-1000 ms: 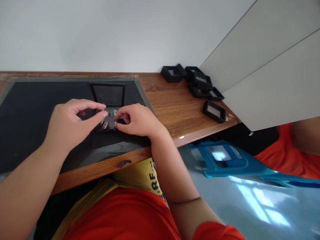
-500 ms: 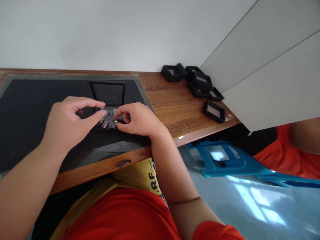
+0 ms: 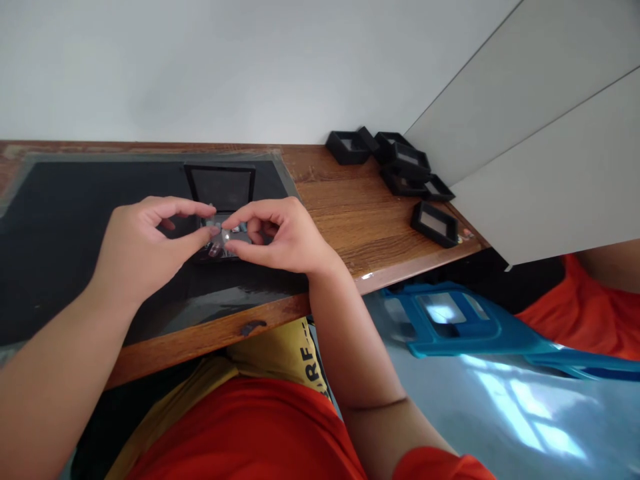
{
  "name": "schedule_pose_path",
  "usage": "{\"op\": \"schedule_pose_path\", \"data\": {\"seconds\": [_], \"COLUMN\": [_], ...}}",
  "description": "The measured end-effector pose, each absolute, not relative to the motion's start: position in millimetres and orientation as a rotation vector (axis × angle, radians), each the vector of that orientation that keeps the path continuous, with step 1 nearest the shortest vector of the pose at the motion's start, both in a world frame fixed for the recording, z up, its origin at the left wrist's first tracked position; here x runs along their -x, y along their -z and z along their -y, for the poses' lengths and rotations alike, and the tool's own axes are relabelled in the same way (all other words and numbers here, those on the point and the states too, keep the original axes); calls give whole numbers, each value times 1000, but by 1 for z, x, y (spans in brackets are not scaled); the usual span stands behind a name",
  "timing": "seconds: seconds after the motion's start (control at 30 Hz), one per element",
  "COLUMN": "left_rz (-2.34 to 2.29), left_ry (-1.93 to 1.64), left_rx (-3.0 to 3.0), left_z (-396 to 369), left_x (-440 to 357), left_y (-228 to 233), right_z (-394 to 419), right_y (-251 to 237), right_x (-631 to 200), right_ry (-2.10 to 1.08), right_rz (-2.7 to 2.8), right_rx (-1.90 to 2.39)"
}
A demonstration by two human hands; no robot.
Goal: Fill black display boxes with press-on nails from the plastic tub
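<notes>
My left hand (image 3: 145, 247) holds a small clear shiny piece (image 3: 211, 217), which looks like a false nail, between thumb and forefinger. Close beside it, my right hand (image 3: 280, 235) pinches another small glossy piece (image 3: 227, 237) between thumb and index finger. Both hands hover over a shallow black box (image 3: 227, 259), partly hidden by my fingers. Inside it lie several small shiny pieces, including a pinkish one (image 3: 215, 250) and a pale teal one (image 3: 243, 227). At the far side of the box is a black windowed lid (image 3: 221, 187).
A dark mat (image 3: 75, 233) covers the left of the wooden table (image 3: 340, 207). Several black windowed boxes (image 3: 347, 150) are grouped at the back right, with another black box (image 3: 435, 225) nearer the edge. A blue plastic chair (image 3: 460, 320) and another person's orange clothing (image 3: 580, 317) are to the right.
My right hand has lifted slightly from the box and moved left toward my left hand, its small glossy piece now showing between the fingertips. My left hand keeps its pinch. The view has shifted slightly.
</notes>
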State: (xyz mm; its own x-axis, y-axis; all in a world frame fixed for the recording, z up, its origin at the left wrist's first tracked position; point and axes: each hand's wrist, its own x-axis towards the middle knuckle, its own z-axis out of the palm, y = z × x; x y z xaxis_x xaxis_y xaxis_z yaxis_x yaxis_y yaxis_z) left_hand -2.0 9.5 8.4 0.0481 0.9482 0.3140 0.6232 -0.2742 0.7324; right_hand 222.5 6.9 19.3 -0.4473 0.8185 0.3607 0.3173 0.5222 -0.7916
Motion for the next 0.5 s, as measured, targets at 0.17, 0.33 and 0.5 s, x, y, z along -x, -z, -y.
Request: {"op": "schedule_pose_path", "data": {"seconds": [0.17,0.33,0.5], "left_rz": [-1544,-1471,-1304], "left_ry": [-1082,-1135,-1154], "left_rx": [-1951,-2017,-2048], "left_z": [-9,-6,-2], "left_x": [2,0,-3], "left_y": [-8,-9,-14], "right_z": [-5,-3,-4], "right_y": [-19,-20,-19], "right_x": [-220,-219,-220], "right_ry": [-841,-842,-779], "right_rz": [1943,1891,1923], "right_rx": [856,857,876]}}
